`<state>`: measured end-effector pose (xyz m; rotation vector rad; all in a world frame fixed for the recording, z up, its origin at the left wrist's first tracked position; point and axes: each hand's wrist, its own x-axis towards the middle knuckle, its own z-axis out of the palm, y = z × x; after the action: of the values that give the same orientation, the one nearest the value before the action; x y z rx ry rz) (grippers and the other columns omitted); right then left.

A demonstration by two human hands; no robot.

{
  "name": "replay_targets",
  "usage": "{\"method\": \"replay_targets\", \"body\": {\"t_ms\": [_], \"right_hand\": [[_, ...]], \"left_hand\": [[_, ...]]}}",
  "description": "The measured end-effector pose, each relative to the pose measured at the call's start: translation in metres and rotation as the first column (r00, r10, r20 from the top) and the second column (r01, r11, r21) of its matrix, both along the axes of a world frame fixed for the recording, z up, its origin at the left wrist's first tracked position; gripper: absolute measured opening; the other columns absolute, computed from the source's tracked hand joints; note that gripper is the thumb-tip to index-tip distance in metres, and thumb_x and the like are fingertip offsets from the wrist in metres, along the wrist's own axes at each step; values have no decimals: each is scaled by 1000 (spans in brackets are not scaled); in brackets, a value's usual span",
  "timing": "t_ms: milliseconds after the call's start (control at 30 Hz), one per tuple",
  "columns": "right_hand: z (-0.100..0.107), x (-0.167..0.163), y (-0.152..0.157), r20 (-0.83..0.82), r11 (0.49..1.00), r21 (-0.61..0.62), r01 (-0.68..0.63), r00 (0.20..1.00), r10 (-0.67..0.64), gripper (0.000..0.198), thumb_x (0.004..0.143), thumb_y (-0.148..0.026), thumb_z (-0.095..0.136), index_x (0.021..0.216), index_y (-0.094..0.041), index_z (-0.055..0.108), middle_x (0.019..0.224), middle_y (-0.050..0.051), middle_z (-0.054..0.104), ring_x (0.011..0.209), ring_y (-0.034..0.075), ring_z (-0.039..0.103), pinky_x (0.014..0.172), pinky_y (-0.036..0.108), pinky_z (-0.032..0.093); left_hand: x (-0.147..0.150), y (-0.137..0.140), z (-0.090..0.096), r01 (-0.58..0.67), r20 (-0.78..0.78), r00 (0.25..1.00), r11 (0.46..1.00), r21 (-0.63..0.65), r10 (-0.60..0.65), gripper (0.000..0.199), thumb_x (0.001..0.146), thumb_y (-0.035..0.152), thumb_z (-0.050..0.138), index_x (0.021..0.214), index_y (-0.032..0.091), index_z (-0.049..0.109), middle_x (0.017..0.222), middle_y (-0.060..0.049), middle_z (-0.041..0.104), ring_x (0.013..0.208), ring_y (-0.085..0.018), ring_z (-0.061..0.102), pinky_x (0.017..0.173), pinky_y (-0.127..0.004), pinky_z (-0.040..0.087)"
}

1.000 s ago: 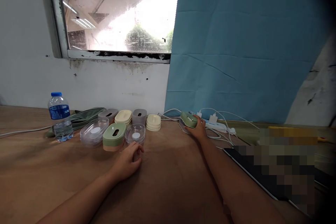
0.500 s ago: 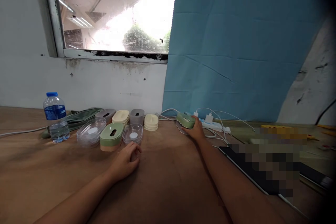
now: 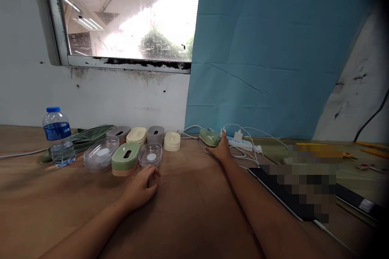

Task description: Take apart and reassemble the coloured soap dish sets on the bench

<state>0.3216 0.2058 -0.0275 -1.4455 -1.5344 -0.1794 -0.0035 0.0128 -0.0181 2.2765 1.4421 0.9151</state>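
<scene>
At the back of the table, my right hand (image 3: 221, 150) is beside a green lidded box (image 3: 210, 136), thumb and fingers spread apart. The hand is at the box's right side; whether a fingertip still touches it I cannot tell. My left hand (image 3: 142, 186) rests on the table, loosely curled with the thumb apart and nothing in it. Just beyond it stands a clear plastic container (image 3: 151, 153) with a white round spot. To its left is a green box (image 3: 125, 158) with a slotted lid and an orange base.
Stacked clear trays (image 3: 101, 154), cream lids (image 3: 172, 141), grey slotted boxes (image 3: 156, 134), a green pouch (image 3: 88, 137) and a water bottle (image 3: 57, 137) line the back left. Right are a white power strip (image 3: 241, 143), cables and a black tablet-like device (image 3: 279, 194).
My right hand's fingers have spread away from the green box by the wall. The view has turned slightly right, so everything sits further left. My left hand stays resting on the table.
</scene>
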Motion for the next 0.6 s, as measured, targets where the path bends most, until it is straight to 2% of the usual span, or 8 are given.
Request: {"method": "replay_targets", "body": {"t_ms": [67, 133, 200, 267, 333, 433, 500, 600], "right_hand": [[5, -6, -16, -23, 997, 20, 69, 997, -68, 116, 48, -50, 69, 131, -9, 0, 131, 24, 25, 118, 37, 28, 94, 49, 26], [9, -10, -45, 23, 996, 35, 86, 996, -86, 113, 50, -50, 68, 132, -9, 1, 133, 23, 23, 121, 37, 23, 98, 49, 20], [10, -9, -85, 271, 999, 34, 19, 962, -28, 102, 56, -46, 65, 132, -10, 8, 135, 21, 21, 124, 36, 20, 99, 49, 18], [9, 0, -126, 494, 998, -10, -61, 868, 58, 87, 61, -44, 60, 131, -15, 18, 136, 17, 21, 125, 33, 20, 101, 49, 17], [8, 20, -159, 618, 995, -74, -73, 780, 103, 73, 62, -42, 58, 126, -18, 32, 135, 14, 26, 125, 32, 21, 101, 46, 19], [10, 62, -177, 608, 986, -77, 151, 790, -74, 55, 59, -41, 59, 109, -20, 52, 129, 13, 36, 121, 36, 27, 98, 49, 24], [12, 88, -171, 554, 938, -83, 337, 798, -237, 57, 52, -44, 62, 102, -18, 57, 121, 14, 43, 116, 40, 32, 94, 51, 26], [10, 109, -157, 515, 882, -145, 448, 795, -319, 61, 49, -54, 62, 99, -18, 60, 116, 15, 47, 114, 42, 32, 91, 53, 26]], "left_hand": [[-1, 0, 1, -3, -4, 1000, 1000, 3, 3, 19, 69, 14, 41, 86, 19, 49, 84, -1, 50, 71, -14, 47, 63, -25, 36], [-1, -1, 1, -5, -10, 1000, 1000, 8, 5, 19, 69, 14, 41, 86, 19, 49, 84, -1, 50, 71, -14, 47, 62, -25, 36], [-1, -1, 2, -3, -16, 1000, 1000, 8, 3, 19, 69, 15, 40, 86, 19, 48, 84, -1, 50, 69, -14, 47, 61, -25, 36], [-1, -1, 2, 5, -23, 1000, 1000, 6, -5, 19, 70, 15, 40, 86, 19, 48, 84, -2, 50, 67, -14, 46, 60, -25, 36], [0, -2, 3, 20, -25, 999, 1000, 3, -20, 19, 70, 15, 40, 86, 19, 49, 84, -2, 50, 67, -13, 47, 60, -25, 36], [2, -4, 4, 31, -16, 999, 999, 7, -31, 18, 69, 15, 40, 85, 18, 49, 85, -2, 51, 68, -14, 48, 62, -25, 36], [2, -4, 4, 24, -13, 1000, 1000, 7, -24, 18, 69, 15, 40, 84, 19, 50, 85, -2, 51, 69, -14, 48, 62, -25, 37], [1, -3, 3, 14, -19, 1000, 1000, 8, -14, 18, 70, 16, 40, 84, 19, 49, 85, -1, 51, 68, -14, 48, 61, -25, 37]]}}
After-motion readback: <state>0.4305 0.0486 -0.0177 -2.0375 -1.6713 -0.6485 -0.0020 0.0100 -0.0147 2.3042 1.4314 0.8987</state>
